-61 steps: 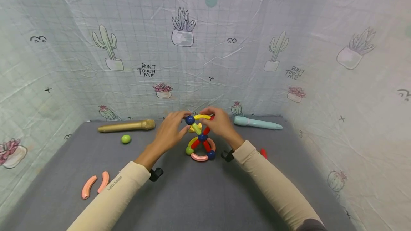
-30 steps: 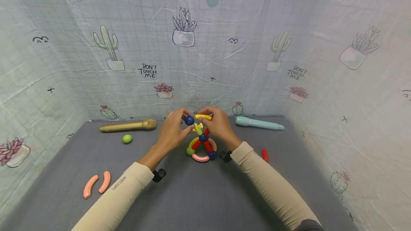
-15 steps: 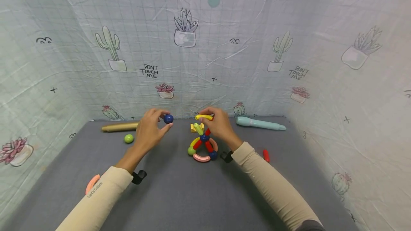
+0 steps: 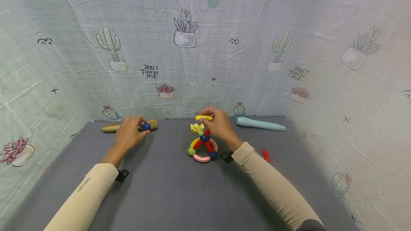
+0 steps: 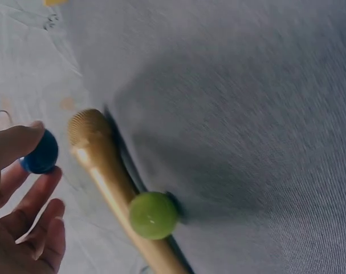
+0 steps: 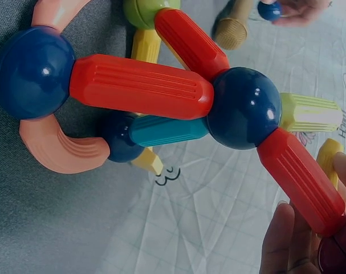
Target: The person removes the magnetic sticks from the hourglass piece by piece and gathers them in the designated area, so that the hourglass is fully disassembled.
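Observation:
My left hand [image 4: 129,134] pinches a dark blue ball [image 5: 43,153] between thumb and fingertips, in the air near the gold microphone's head. A green ball [image 5: 153,215] lies beside that microphone. At the table's centre stands a construction of rods and balls, with a blue middle ball [image 6: 244,108], red rods [image 6: 141,87], a teal rod [image 6: 168,131] and pink curved pieces [image 4: 201,158]. From its middle ball a light green rod [image 4: 198,129] points up with a free end. My right hand [image 4: 219,122] grips a yellow curved piece [image 4: 204,117] by the top of a red rod, near a dark red ball [image 6: 338,246].
The gold microphone [image 4: 112,128] lies at the back left, a light blue microphone [image 4: 260,123] at the back right. A loose red rod [image 4: 266,155] rests to the right. Yellow pieces [image 4: 193,128] show behind the construction. Patterned cloth [image 4: 205,63] closes off the back.
My left hand has pulled the blue ball off the light green rod's end and carried it left to the gold microphone. My right hand keeps its place at the construction's top.

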`<action>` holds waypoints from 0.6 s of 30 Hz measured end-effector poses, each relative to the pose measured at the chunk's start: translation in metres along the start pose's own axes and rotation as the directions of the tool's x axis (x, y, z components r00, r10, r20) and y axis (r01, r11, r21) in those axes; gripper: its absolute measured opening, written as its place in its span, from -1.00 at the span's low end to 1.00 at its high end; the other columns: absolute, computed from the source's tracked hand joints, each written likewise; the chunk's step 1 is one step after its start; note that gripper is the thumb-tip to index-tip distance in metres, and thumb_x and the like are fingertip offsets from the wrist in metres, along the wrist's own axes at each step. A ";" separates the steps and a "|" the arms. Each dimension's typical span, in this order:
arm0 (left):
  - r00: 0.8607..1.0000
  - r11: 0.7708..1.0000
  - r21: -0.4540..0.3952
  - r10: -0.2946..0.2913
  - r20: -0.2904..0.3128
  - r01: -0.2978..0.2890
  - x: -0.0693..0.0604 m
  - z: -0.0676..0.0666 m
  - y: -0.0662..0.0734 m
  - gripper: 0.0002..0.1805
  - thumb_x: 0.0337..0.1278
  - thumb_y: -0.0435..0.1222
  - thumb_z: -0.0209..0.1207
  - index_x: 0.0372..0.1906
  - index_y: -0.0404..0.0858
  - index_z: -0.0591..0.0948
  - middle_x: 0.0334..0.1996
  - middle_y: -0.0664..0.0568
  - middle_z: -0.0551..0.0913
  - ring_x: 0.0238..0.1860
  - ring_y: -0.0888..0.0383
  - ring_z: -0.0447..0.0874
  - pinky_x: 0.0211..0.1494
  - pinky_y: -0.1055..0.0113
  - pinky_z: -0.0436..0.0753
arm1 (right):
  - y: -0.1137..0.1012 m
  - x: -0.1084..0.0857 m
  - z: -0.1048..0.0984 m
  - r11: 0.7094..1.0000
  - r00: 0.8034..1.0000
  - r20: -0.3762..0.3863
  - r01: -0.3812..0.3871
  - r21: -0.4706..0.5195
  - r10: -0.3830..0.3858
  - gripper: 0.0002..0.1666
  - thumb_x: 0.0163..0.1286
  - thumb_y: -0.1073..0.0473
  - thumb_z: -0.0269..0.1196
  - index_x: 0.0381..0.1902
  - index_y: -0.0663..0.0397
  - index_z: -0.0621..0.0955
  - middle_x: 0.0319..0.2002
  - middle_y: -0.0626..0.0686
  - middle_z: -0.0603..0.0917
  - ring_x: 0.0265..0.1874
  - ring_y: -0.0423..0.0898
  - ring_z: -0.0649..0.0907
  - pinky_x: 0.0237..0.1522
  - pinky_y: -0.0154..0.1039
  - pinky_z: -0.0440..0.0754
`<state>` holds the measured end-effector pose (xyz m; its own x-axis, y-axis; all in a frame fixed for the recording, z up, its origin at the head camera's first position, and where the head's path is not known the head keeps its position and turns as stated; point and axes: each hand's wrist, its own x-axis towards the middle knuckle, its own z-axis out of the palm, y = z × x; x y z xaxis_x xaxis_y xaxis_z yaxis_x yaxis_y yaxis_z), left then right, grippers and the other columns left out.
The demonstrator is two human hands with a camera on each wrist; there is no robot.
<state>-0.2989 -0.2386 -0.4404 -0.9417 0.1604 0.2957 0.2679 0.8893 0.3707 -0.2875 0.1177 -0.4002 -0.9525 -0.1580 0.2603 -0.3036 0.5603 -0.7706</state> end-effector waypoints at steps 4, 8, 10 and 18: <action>0.997 0.998 0.058 -0.021 0.072 0.017 0.002 0.002 -0.008 -0.62 0.15 -0.27 0.53 0.05 -0.27 0.73 -0.15 -0.24 0.83 -0.03 -0.24 0.60 0.01 -0.15 0.58 | 0.000 0.000 0.000 1.000 1.000 0.004 -0.002 0.006 0.002 -0.81 0.49 0.08 0.41 0.01 -0.08 0.78 -0.06 -0.01 0.76 -0.24 -0.08 0.70 -0.34 -0.25 0.67; 0.991 0.990 0.139 -0.037 0.130 0.019 0.004 0.006 -0.012 -0.60 0.16 -0.26 0.53 0.07 -0.28 0.73 -0.05 -0.25 0.82 -0.02 -0.24 0.56 0.00 -0.16 0.54 | 0.000 -0.001 0.000 1.000 1.000 0.005 -0.002 0.007 0.002 -0.81 0.50 0.08 0.40 0.01 -0.09 0.78 -0.05 -0.01 0.76 -0.25 -0.07 0.70 -0.36 -0.24 0.65; 0.988 0.985 0.171 -0.033 0.149 0.007 0.005 0.008 -0.013 -0.59 0.16 -0.26 0.53 0.08 -0.28 0.74 -0.01 -0.26 0.81 0.00 -0.27 0.55 0.01 -0.18 0.52 | 0.000 -0.001 0.000 1.000 1.000 0.003 -0.005 0.009 0.005 -0.82 0.50 0.07 0.40 0.01 -0.10 0.78 -0.05 -0.01 0.76 -0.24 -0.07 0.69 -0.35 -0.25 0.64; 0.985 0.971 0.239 -0.028 0.172 -0.014 0.005 0.018 -0.019 -0.62 0.11 -0.28 0.54 0.04 -0.28 0.76 0.02 -0.28 0.80 -0.01 -0.27 0.54 -0.05 -0.10 0.43 | 0.001 -0.002 -0.001 1.000 1.000 -0.005 -0.016 0.020 0.016 -0.84 0.52 0.09 0.38 0.00 -0.10 0.79 -0.07 -0.03 0.79 -0.22 -0.05 0.67 -0.30 -0.23 0.60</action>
<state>-0.3127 -0.2472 -0.4616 -0.9698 0.2069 0.1295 0.2249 0.9635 0.1450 -0.2857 0.1196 -0.4004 -0.9570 -0.1449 0.2512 -0.2891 0.5465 -0.7860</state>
